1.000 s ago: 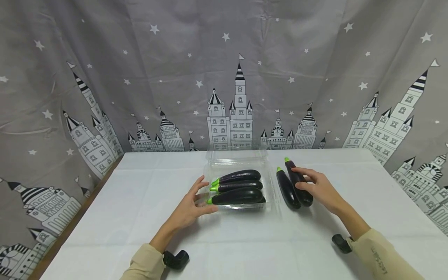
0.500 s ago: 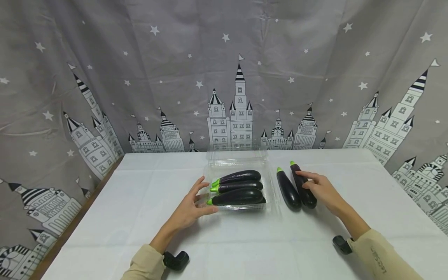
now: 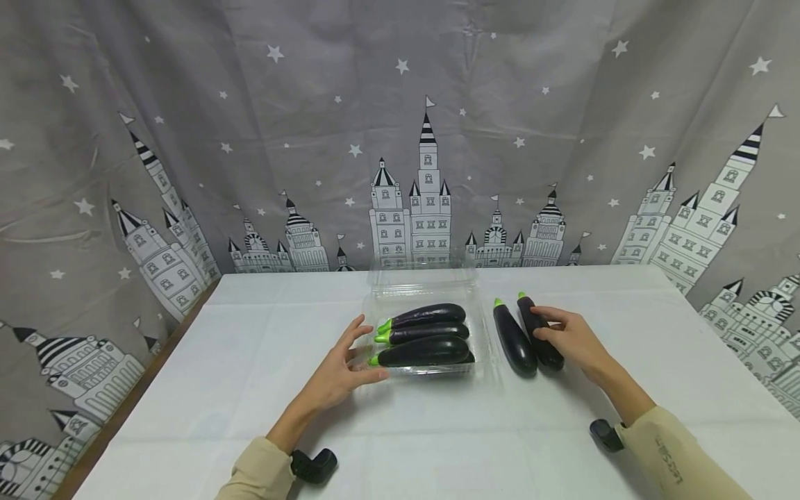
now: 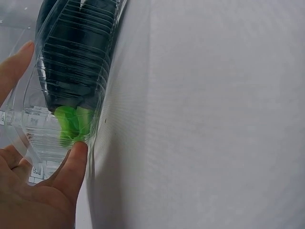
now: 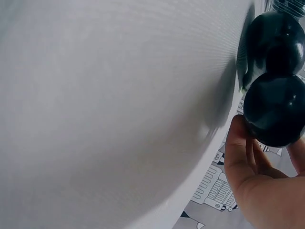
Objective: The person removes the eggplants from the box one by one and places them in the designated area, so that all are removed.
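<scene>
My left hand rests at the near left corner of a clear plastic clamshell container, with fingers spread along its side. In the left wrist view, the thumb touches the container's ribbed wall beside a green stem. Inside lie several dark purple eggplants, stems pointing left. My right hand grips an eggplant to the right of the container, thumb and fingers on opposite sides in the right wrist view. Just left of it lies another eggplant, stem pointing away from me.
The container's clear lid stands open at the back, near the table's far edge. A white cloth covers the table. Behind hangs a grey curtain printed with castles and stars. Both wrists wear black devices.
My right hand has shifted the gripped eggplant a little to the right and toward me, so its stem stands farther from the neighbouring eggplant's. The left hand and the container have stayed put.
</scene>
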### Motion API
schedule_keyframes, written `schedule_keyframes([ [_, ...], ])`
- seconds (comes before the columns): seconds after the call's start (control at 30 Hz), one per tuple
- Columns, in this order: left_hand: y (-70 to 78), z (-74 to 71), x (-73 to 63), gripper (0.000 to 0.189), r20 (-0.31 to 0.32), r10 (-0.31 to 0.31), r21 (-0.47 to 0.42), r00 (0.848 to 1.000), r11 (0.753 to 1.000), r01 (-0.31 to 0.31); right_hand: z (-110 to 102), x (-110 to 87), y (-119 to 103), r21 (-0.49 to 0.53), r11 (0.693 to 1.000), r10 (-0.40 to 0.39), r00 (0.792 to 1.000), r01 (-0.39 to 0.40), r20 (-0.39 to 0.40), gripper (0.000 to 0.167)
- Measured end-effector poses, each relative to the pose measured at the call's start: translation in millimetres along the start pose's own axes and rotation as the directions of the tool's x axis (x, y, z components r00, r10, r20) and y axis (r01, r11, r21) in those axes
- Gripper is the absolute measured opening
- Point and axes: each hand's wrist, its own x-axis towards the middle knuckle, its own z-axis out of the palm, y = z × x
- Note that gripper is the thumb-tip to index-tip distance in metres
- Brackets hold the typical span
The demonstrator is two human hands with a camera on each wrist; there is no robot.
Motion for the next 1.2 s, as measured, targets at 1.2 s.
schedule_keyframes([
  [1.2,4.5,1.0,-1.0,0.083,-0.003,-0.015,-0.013,1.000,1.000,0.015,3.1,0.0,6.3,-0.043,0.998,-0.049,0.998,0.051,0.048,0.047],
])
